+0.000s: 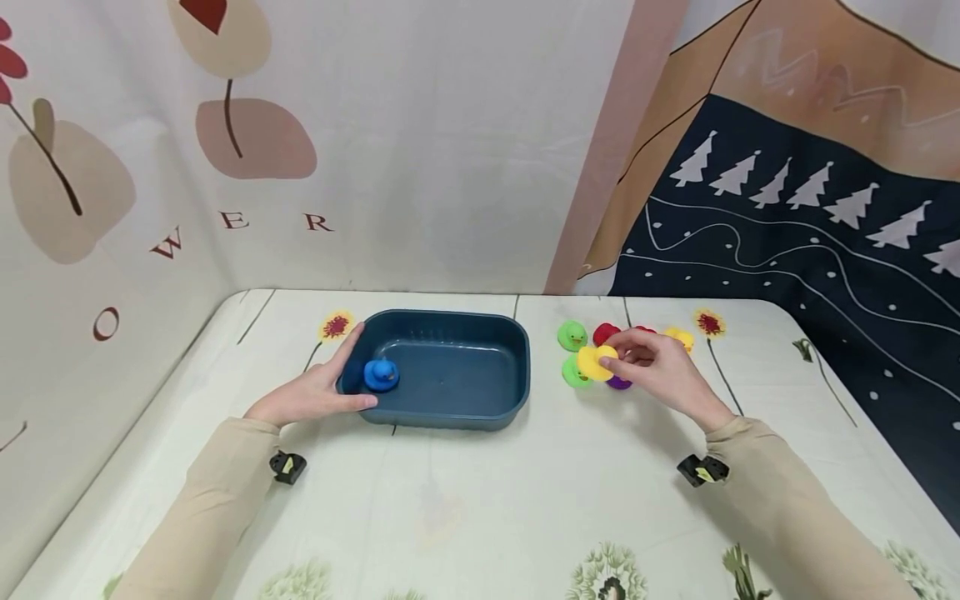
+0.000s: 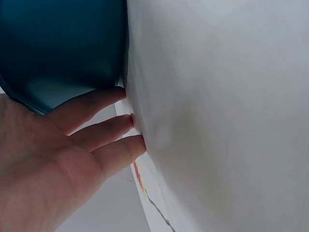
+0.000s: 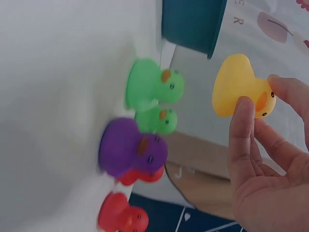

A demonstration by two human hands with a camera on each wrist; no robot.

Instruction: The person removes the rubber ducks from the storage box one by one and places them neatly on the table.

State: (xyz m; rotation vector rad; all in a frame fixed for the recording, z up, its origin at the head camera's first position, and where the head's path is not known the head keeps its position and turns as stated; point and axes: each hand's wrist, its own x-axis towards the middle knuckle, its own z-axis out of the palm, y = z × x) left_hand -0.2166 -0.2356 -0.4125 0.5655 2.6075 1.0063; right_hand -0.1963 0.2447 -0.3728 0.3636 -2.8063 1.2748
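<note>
My right hand [image 1: 663,371] pinches a yellow rubber duck [image 1: 595,363] by its head, between thumb and fingers. In the right wrist view that duck [image 3: 234,87] hangs in the air, apart from the ducks on the table. At the left end of a dark blue plastic basin [image 1: 450,419], my left hand [image 1: 322,392] rests with its thumb at the front rim and its fingers along the outside. The left wrist view shows those fingers [image 2: 104,133] nearly straight and spread beside the basin wall. Inside the basin, at its left, sits a blue rubber duck [image 1: 381,375].
Right of the basin stand two green ducks, one behind [image 1: 572,336] and one nearer [image 1: 573,373], a purple duck [image 3: 118,147], red ducks [image 3: 114,212] and another yellow duck [image 1: 679,337]. A patterned cloth covers the table [image 1: 465,517]; printed curtains [image 1: 435,167] hang behind it.
</note>
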